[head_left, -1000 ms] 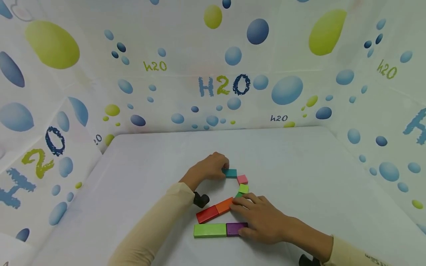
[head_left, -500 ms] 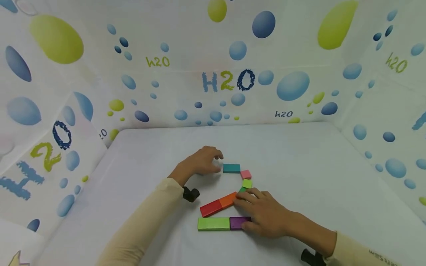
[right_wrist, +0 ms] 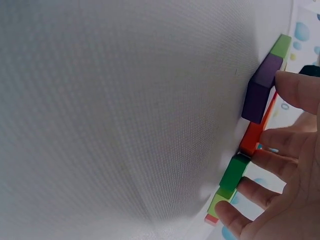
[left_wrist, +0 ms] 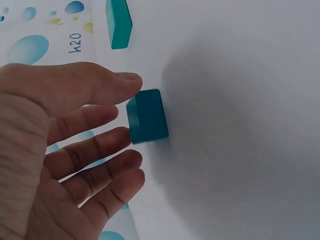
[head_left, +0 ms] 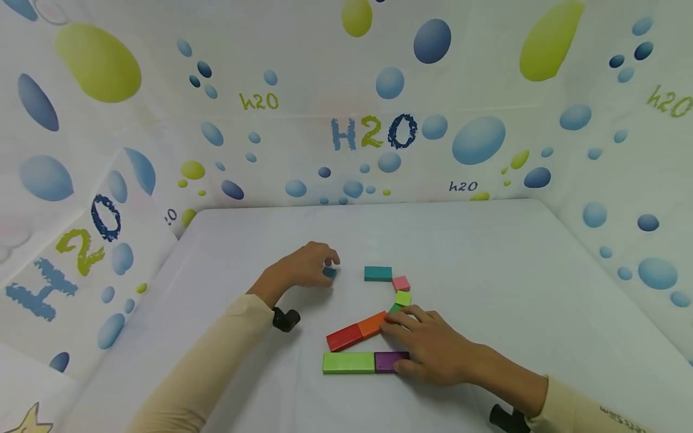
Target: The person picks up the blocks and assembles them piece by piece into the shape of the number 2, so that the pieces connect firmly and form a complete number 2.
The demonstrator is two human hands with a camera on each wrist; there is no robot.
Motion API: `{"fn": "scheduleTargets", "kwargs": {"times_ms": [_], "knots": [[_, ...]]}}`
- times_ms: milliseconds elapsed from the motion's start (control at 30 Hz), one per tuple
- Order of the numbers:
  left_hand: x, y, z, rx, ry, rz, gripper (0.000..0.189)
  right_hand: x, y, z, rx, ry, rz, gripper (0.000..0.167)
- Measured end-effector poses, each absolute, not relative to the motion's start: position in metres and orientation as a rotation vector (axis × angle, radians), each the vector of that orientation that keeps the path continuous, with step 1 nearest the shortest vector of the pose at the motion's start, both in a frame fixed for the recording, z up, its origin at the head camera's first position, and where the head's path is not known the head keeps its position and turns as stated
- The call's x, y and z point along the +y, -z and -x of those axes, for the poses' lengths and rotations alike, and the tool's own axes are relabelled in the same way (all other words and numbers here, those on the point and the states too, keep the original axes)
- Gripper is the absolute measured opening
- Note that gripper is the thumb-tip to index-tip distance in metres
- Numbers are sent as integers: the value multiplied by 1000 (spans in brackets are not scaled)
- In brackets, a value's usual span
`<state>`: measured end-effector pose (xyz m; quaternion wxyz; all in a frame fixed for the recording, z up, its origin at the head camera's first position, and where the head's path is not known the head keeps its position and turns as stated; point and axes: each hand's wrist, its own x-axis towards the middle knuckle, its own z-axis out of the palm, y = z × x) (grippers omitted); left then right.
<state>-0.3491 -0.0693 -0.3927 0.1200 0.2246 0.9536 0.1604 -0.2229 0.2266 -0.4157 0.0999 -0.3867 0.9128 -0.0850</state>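
Observation:
My left hand (head_left: 307, 264) is around a small blue-teal block (left_wrist: 150, 116), with thumb and fingertips at its opposite ends. Apart from it, to the right, lies a longer teal block (head_left: 378, 273). My right hand (head_left: 433, 349) rests over the right side of the block figure, fingers spread and fairly straight. Its thumb touches the purple block (right_wrist: 262, 90). Its other fingertips lie along the orange block (head_left: 372, 324), the dark green block (right_wrist: 234, 171) and a small lime block (head_left: 402, 298). A pink block (head_left: 400, 283) sits between the lime and teal ones.
A red block (head_left: 344, 338) meets the orange one end to end. The long light green block (head_left: 348, 363) adjoins the purple one in the front row. A patterned sheet (head_left: 303, 132) stands behind and beside the white tabletop (head_left: 465, 246).
My left hand has come off the longer teal block and moved left; the small blue-teal block now shows between its fingers. My right hand stays on the blocks.

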Motion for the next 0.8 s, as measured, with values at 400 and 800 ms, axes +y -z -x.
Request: {"fn": "scheduleTargets", "kwargs": {"times_ms": [400, 800], "knots": [[-80, 404, 349, 2799, -529, -579, 39, 226, 414, 223, 2688, 274, 1138, 62], [-75, 408, 351, 2781, -580, -641, 30, 227, 415, 223, 2690, 269, 1132, 64]]}}
